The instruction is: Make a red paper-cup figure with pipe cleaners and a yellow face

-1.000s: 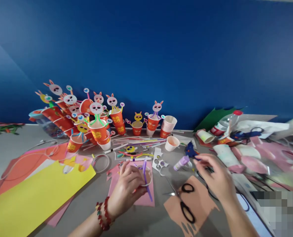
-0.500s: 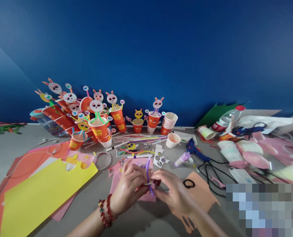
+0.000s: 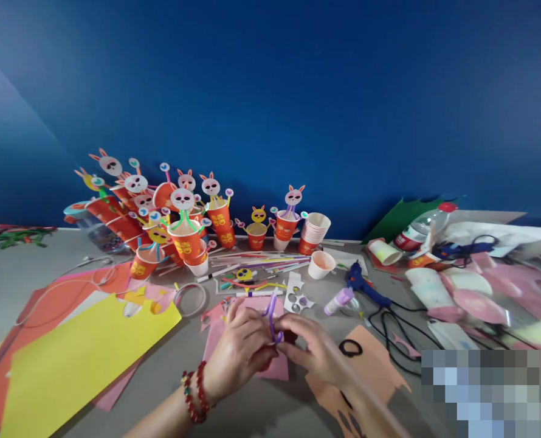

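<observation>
Both hands meet low in the centre, around a red paper cup (image 3: 265, 363) that my fingers mostly cover. My left hand (image 3: 243, 340), with bead bracelets on its wrist, is closed around the cup's left side. A bent purple straw (image 3: 272, 319) stands up from the cup between my hands. Its lower end curls at the rim, where the thumb and forefinger of my right hand (image 3: 309, 347) pinch it. The remaining right fingers lie behind, against the cup. Under my hands lies pink paper (image 3: 277, 370).
Red cups with rabbit faces (image 3: 183, 237) crowd the back left. Stacked cups (image 3: 315, 231), a single cup (image 3: 321, 265), a glue stick (image 3: 338, 301) and a blue glue gun (image 3: 366, 286) stand beyond my hands. Yellow paper (image 3: 88, 359) lies left, orange paper (image 3: 375, 365) right.
The straw's lower end hung down past the cup rim before; now it is folded up at the rim by my right fingers. The view has shifted slightly.
</observation>
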The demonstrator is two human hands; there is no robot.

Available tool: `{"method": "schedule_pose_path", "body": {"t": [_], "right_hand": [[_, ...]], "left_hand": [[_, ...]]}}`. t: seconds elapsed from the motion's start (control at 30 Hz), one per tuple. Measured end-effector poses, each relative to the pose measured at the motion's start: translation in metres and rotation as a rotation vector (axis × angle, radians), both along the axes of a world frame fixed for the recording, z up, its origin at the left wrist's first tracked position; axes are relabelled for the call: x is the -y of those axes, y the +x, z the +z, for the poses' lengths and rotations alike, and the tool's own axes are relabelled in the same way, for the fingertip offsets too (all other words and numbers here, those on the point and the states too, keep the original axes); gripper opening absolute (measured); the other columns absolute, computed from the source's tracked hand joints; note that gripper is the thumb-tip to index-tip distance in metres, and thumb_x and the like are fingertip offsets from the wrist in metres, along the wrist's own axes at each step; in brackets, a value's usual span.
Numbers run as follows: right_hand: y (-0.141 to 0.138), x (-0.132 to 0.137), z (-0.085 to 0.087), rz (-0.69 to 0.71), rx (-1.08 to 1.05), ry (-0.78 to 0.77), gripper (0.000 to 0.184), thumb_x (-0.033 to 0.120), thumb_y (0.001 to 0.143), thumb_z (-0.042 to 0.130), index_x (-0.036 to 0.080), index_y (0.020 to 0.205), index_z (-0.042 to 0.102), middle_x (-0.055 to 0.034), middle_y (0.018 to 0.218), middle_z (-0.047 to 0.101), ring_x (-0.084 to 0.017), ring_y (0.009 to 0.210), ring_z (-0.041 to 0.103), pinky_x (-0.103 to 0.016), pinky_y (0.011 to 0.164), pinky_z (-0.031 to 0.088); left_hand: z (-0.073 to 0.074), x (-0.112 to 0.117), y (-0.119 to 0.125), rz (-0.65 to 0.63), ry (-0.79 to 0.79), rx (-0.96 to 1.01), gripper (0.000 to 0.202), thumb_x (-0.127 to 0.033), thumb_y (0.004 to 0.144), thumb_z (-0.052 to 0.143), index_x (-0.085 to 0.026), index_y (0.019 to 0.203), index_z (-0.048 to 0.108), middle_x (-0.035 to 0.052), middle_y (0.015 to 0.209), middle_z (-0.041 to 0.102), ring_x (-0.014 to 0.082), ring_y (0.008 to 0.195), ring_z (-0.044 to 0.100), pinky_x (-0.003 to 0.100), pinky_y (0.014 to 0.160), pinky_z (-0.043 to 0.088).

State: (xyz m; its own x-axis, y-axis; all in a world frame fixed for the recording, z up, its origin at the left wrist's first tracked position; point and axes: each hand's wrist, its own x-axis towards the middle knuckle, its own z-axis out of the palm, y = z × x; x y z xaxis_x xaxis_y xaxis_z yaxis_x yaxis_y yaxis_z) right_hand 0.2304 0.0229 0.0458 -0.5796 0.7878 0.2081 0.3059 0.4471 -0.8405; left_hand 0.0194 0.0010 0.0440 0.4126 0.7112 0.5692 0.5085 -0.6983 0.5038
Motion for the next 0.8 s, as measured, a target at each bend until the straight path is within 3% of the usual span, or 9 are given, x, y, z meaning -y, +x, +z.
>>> {"method": "schedule_pose_path", "body": {"t": [0.13, 0.4, 0.6, 0.8], "right_hand": [[-0.001, -0.003, -0.006, -0.009, -0.059, -0.045, 0.029, 0.048, 0.094, 0.060, 0.020, 0.096, 0.068, -0.0051, 0.087, 0.067, -0.018, 0.074, 0.059, -0.027, 0.067, 0.047], [0.000, -0.003, -0.025, -0.051, -0.124, -0.044, 0.029, 0.047, 0.093, 0.063, 0.020, 0.097, 0.068, -0.0034, 0.083, 0.065, -0.017, 0.073, 0.058, -0.026, 0.065, 0.045], [0.000, -0.005, -0.028, -0.053, -0.129, -0.048, 0.035, 0.053, 0.091, 0.062, 0.019, 0.086, 0.067, -0.0021, 0.078, 0.064, -0.016, 0.069, 0.055, -0.026, 0.065, 0.043], [0.000, -0.005, -0.035, -0.070, -0.187, -0.169, 0.037, 0.054, 0.086, 0.068, 0.017, 0.083, 0.066, 0.0001, 0.072, 0.059, -0.013, 0.061, 0.048, -0.024, 0.058, 0.039]], "left_hand": [[-0.002, 0.001, 0.001, 0.044, 0.010, -0.045, 0.012, -0.019, 0.090, 0.063, -0.024, 0.079, 0.065, -0.0028, 0.079, 0.073, 0.0181, 0.089, 0.063, 0.051, 0.117, 0.023], [-0.005, 0.001, 0.004, 0.027, -0.005, -0.009, 0.011, -0.022, 0.093, 0.060, -0.023, 0.083, 0.065, -0.0012, 0.081, 0.074, 0.0195, 0.089, 0.063, 0.054, 0.115, 0.024], [-0.007, -0.001, 0.006, 0.014, 0.002, -0.011, 0.014, -0.019, 0.092, 0.058, -0.023, 0.081, 0.065, -0.0015, 0.079, 0.073, 0.0193, 0.090, 0.062, 0.053, 0.115, 0.027], [-0.007, 0.000, 0.007, 0.012, -0.002, -0.010, 0.015, -0.015, 0.090, 0.058, -0.023, 0.079, 0.064, -0.0023, 0.078, 0.073, 0.0192, 0.090, 0.062, 0.053, 0.114, 0.026]]}}
